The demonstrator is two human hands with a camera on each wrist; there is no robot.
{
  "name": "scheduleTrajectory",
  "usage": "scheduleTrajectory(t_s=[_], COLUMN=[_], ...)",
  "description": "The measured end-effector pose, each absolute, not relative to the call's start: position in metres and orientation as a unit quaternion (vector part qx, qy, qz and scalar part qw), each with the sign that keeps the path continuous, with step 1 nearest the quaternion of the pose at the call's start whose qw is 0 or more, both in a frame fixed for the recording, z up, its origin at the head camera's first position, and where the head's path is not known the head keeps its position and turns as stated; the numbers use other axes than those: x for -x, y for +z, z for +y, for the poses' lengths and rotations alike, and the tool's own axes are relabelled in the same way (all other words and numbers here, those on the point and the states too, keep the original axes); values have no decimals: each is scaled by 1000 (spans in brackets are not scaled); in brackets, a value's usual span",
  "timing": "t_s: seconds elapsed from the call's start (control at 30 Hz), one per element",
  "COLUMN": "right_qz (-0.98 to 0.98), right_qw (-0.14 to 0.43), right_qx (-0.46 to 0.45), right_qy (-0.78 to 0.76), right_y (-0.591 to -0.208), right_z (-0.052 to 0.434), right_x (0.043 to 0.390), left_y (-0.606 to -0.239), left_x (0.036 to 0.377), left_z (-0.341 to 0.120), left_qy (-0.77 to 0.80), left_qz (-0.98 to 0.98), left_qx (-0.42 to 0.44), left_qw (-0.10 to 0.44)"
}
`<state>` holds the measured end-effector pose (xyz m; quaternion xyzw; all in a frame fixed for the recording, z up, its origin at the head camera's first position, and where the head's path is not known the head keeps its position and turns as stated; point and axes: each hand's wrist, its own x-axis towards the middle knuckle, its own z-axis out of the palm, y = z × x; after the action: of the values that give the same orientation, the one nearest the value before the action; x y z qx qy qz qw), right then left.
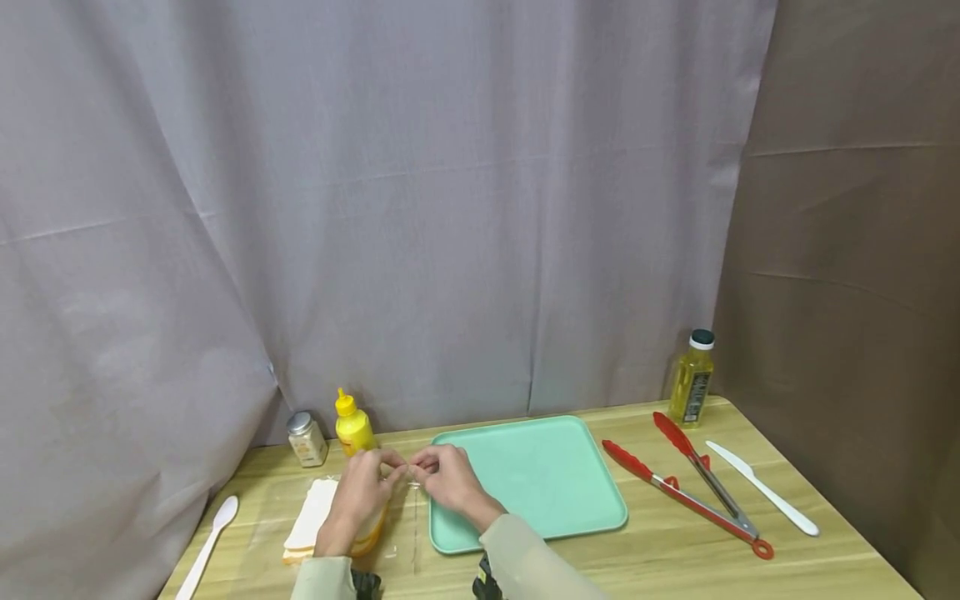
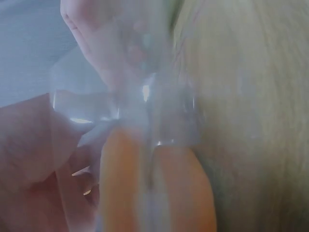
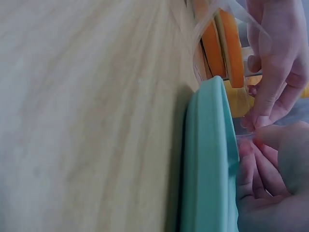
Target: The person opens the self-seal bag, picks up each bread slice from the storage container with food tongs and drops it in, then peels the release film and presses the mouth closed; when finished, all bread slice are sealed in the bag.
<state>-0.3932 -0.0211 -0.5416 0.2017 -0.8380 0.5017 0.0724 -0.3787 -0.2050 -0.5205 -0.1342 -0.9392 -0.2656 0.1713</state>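
Both hands pinch a clear plastic bag [image 1: 401,500] of bread [image 1: 318,521] beside the tray [image 1: 540,483]: left hand [image 1: 363,487] and right hand [image 1: 446,475], seemingly at its opening.

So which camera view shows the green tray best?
The head view: the whole tray lies flat on the table, with both hands at its near left corner. The right wrist view shows only its rim, edge-on. The left wrist view shows no tray, only blurred clear plastic.
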Motion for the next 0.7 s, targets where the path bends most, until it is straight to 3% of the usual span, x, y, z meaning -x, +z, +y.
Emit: scheduleTrajectory(t_s=[0.43, 0.7], right_qz=[-834, -833], right_qw=[48, 90], right_qx=[-164, -182], right_qy=[525, 515], right_y=[-542, -543], right_z=[-29, -30], right_x=[398, 401], left_y=[-518, -518], left_x=[379, 379], left_z=[-209, -211], left_qy=[-295, -285], left_qz=[-935, -937], left_qx=[139, 139], left_qw=[139, 145])
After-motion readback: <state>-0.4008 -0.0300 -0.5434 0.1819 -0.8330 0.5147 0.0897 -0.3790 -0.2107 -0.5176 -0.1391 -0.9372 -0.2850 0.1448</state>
